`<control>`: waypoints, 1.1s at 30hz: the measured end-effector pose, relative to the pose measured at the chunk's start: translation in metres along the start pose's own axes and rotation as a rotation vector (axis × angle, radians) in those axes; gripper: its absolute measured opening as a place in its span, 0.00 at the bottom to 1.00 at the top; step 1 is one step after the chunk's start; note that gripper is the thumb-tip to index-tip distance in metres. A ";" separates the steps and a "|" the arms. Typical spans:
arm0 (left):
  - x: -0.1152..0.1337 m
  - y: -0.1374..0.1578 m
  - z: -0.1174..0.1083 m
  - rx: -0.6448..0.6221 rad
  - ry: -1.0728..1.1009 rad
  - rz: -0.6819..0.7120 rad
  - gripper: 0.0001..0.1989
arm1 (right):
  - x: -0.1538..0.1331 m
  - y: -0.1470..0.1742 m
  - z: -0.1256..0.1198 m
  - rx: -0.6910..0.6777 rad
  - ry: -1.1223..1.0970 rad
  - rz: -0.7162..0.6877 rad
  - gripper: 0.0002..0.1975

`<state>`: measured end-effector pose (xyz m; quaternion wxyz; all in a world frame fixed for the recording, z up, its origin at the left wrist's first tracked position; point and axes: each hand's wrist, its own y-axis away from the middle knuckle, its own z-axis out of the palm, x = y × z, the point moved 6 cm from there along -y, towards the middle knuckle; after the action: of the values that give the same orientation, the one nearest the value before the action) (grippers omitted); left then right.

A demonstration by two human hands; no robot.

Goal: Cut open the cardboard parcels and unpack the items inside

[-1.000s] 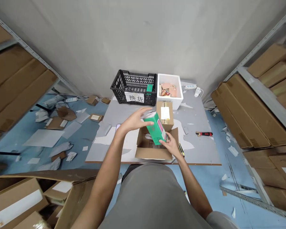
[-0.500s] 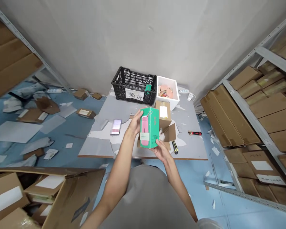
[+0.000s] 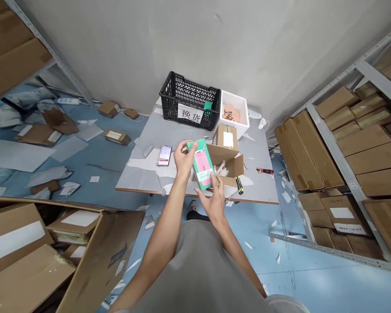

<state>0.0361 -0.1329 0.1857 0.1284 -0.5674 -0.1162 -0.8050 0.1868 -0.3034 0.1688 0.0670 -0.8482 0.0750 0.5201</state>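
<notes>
A green box with a pink bottle pictured on its front is held tilted above the table's near edge. My left hand grips its upper left part, the thumb lying over the top. At the lower right, my right hand has its fingers on the front and its thumb near the bottom edge. Behind and to the right of the green box stands an open cardboard box with crumpled white material inside. A yellow and black box cutter lies beside that carton.
A black crate with a paper sign and a white foam box stand at the table's back. A phone lies at left, a red-handled tool at right. Shelves of cartons flank the right; a large carton is lower left.
The green box has turned and tilted so its pictured front faces up more. My right hand has shifted from its lower corner onto the front. The camera view has moved slightly.
</notes>
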 end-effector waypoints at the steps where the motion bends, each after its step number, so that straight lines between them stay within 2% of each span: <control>1: 0.001 0.004 -0.004 0.007 -0.018 0.011 0.21 | -0.002 0.004 0.003 -0.005 0.070 -0.013 0.44; 3: 0.005 0.011 -0.010 -0.009 -0.051 0.041 0.23 | -0.004 0.012 0.007 -0.001 0.145 -0.018 0.37; 5: 0.013 0.016 -0.016 -0.058 -0.060 0.082 0.28 | -0.005 0.018 0.005 0.021 0.111 0.004 0.37; 7: 0.021 0.020 -0.022 -0.123 -0.017 0.087 0.34 | -0.005 0.023 0.000 0.067 -0.068 0.041 0.40; 9: 0.024 0.024 -0.028 -0.178 0.062 0.040 0.39 | -0.005 0.027 -0.005 0.091 -0.370 0.096 0.40; 12: 0.024 0.031 -0.031 -0.259 0.147 -0.050 0.41 | -0.003 0.032 -0.001 0.021 -0.827 0.221 0.36; 14: 0.022 0.039 -0.029 -0.325 0.195 -0.095 0.40 | -0.002 0.038 0.004 -0.029 -1.023 0.307 0.31; 17: 0.017 0.050 -0.024 -0.387 0.268 -0.151 0.38 | 0.001 0.047 0.012 -0.049 -1.161 0.409 0.26; 21: 0.011 0.056 -0.024 -0.363 0.326 -0.226 0.35 | 0.002 0.055 0.016 -0.057 -1.204 0.454 0.23; 24: 0.012 0.054 -0.026 -0.364 0.377 -0.254 0.34 | -0.002 0.057 0.018 -0.081 -1.175 0.413 0.22; 27: 0.017 0.052 -0.030 -0.386 0.421 -0.241 0.33 | -0.009 0.056 0.016 -0.064 -1.004 0.293 0.28; 30: 0.012 0.060 -0.036 -0.435 0.437 -0.292 0.32 | -0.020 0.053 0.003 0.079 -0.555 0.021 0.35; 33: -0.008 0.080 -0.045 -0.463 0.404 -0.443 0.32 | -0.032 0.053 -0.006 0.242 0.032 -0.269 0.32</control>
<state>0.0262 -0.2228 0.1669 -0.1601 -0.3724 -0.0231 -0.9139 0.1671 -0.3547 0.1984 0.2361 -0.8445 0.0241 0.4801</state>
